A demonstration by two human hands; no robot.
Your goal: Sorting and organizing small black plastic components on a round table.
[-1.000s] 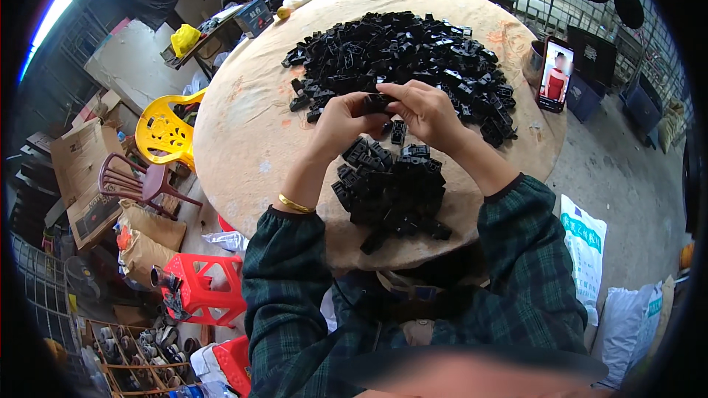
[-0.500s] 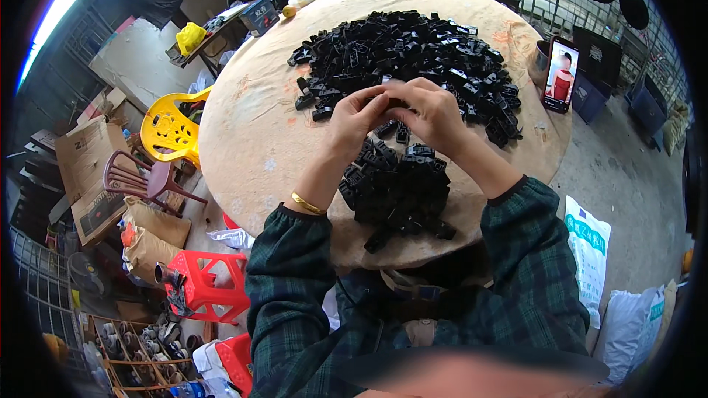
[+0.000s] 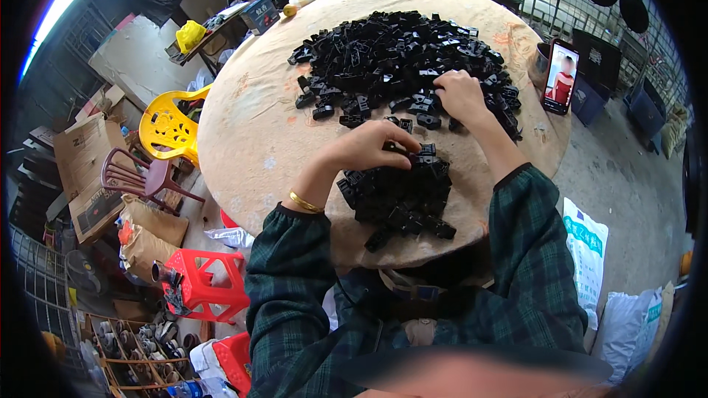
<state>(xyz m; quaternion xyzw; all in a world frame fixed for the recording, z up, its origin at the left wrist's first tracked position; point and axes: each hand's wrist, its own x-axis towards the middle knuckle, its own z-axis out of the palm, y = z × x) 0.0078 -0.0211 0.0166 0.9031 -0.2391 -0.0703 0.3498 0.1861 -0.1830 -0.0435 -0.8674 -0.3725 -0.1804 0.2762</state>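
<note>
A wide heap of small black plastic parts (image 3: 391, 51) covers the far half of the round table. Nearer to me lies a smaller pile of the same black parts (image 3: 402, 199). My left hand (image 3: 369, 144), a gold bangle at its wrist, is over the top of the near pile, with thumb and fingers closed around a black plastic part (image 3: 397, 149). My right hand (image 3: 463, 96) touches the right side of the far heap with curled fingers; their tips are partly hidden, and what they pinch does not show. A few loose parts lie between the two piles.
A pale cloth (image 3: 243, 118) covers the table. A phone (image 3: 560, 77) leans upright against a can (image 3: 540, 63) at its right edge. Yellow (image 3: 169, 125) and maroon chairs (image 3: 151, 177) and a red stool (image 3: 206, 284) stand left; white sacks (image 3: 586, 250) lie right.
My hands were together above the gap between the piles. Now they are apart: the left has come down to the near pile, the right has moved right to the far heap.
</note>
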